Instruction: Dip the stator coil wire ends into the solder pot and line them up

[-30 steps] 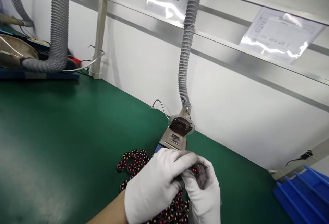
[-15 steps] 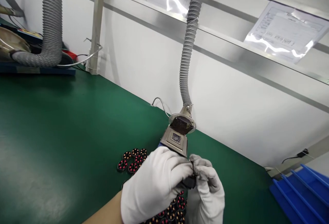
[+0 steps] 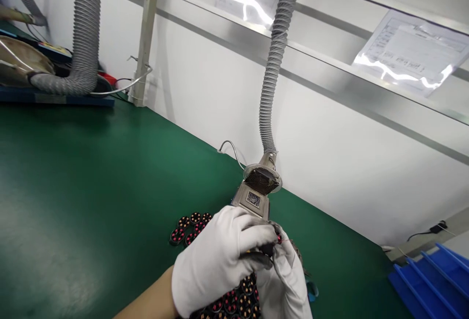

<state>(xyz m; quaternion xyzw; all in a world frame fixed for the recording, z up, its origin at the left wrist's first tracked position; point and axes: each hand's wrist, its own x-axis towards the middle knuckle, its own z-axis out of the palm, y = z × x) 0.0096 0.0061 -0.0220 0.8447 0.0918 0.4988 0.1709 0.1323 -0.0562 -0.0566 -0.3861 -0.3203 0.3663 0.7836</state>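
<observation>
Between my two gloved hands is a small black round part with a bit of red showing at its edge. My left hand pinches it from the left, fingers curled over its top. My right hand closes on its right side, where a thin reddish wire sticks out. Much of the part is hidden by the gloves. A blue-handled tool peeks out beside my right hand; whether it is held or lying there, I cannot tell. Several black round parts with red or yellow spots lie beneath and left of my hands.
Just beyond my hands stands a metal device with a round fan hood, joined to a grey flexible duct. Blue trays sit at the right of the green tabletop. Another duct comes down at the left.
My right hand has turned and its fingers have shifted at the part, so red and a thin wire now show. The blue-handled tool has come into sight. The view has shifted slightly.
</observation>
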